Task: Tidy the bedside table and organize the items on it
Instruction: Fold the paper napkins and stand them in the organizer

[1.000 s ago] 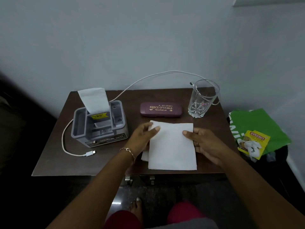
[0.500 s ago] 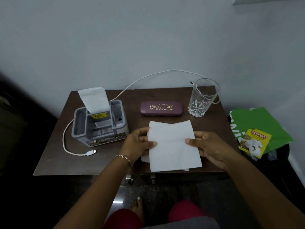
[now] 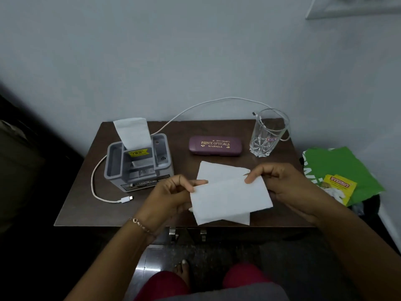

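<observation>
The tissue (image 3: 232,198), flat on the tabletop (image 3: 76,213) a second ago, is half folded, probably near ready to stow; left hand (image 3: 171,196) and right hand (image 3: 288,187) each keep a pinching grip on it.

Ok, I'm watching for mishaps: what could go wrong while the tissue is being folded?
The tissue, pinched by the left hand and right hand, looks thin and might tear. The glass stands beyond the right hand; a quick move could tip it. The loose cable near the left hand could snag.
</observation>
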Tool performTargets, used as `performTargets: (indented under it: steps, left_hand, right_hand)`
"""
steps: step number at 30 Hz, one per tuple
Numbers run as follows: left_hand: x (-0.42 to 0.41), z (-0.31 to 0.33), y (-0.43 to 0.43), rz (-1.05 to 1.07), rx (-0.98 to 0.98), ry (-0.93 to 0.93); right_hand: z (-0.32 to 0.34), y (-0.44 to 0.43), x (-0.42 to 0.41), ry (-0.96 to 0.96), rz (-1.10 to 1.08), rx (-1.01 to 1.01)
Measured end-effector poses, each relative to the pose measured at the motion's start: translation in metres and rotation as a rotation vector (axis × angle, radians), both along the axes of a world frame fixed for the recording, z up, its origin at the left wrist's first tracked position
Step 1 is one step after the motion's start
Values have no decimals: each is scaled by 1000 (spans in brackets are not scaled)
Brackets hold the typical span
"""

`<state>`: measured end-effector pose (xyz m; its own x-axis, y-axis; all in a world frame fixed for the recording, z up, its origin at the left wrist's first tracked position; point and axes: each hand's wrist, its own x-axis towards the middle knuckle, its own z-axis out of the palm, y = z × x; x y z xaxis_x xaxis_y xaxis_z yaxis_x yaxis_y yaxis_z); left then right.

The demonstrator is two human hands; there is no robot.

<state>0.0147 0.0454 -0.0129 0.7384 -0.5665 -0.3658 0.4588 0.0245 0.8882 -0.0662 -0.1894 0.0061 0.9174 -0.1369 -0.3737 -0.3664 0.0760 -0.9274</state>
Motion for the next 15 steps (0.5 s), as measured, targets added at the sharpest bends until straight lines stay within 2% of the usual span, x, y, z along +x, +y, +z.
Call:
performTargets:
  steps: [5,7,9,12,15]
  left_hand:
    - [-11,18,22,44,-189,266]
    - [-6,26,28,-13,-180,342]
    - [-2,37,26,-197,-16,298]
    - [-8,53,13,-482,254,111]
    - [-20,57,9,-551,309,15]
  right_hand:
    - [21,10,-5,-18,126,68]
    - [30,13,-4,-33,187,89]
    - [39,20,-1,-51,294,71]
    - [44,30,4,-34,445,6]
    - [47,35,7,-9,539,-28]
